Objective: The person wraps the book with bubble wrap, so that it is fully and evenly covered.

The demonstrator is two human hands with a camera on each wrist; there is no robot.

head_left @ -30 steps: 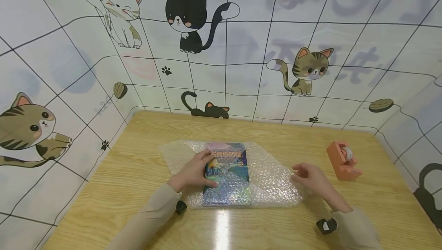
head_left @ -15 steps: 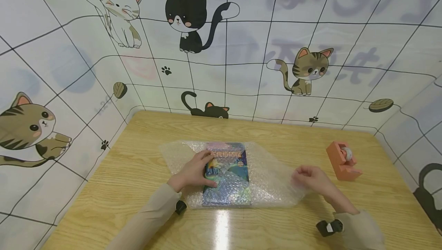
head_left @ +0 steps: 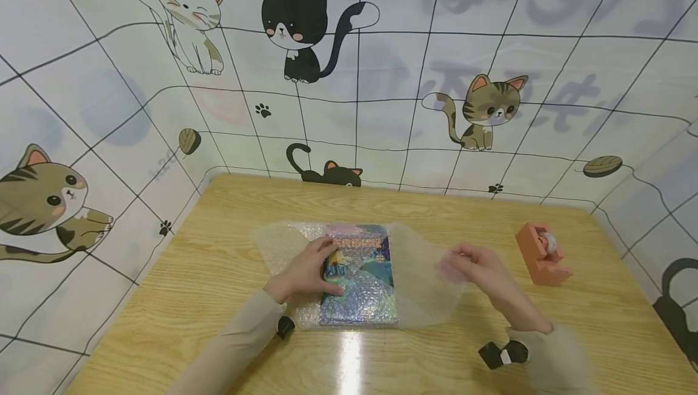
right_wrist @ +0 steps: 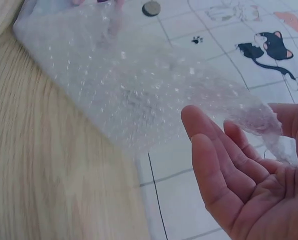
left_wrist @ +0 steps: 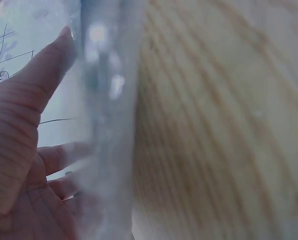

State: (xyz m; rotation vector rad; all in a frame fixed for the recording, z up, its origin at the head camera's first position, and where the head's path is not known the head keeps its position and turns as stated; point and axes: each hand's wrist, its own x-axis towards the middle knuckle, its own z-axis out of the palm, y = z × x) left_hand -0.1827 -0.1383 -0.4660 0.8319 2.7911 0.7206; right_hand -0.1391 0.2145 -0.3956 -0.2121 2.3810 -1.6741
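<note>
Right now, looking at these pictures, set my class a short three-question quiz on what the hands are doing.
1. True or false: the left hand rests on the book.
2. Which hand lifts the bubble wrap edge: A left, B right?
3. What orange thing stands to the right on the table?

Key: 1 true. 2 B, the right hand. 3 the tape dispenser.

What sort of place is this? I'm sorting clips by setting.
Probably a small packing booth: a wooden table walled in by cat-print panels, with a book on bubble wrap and a tape dispenser close by.
</note>
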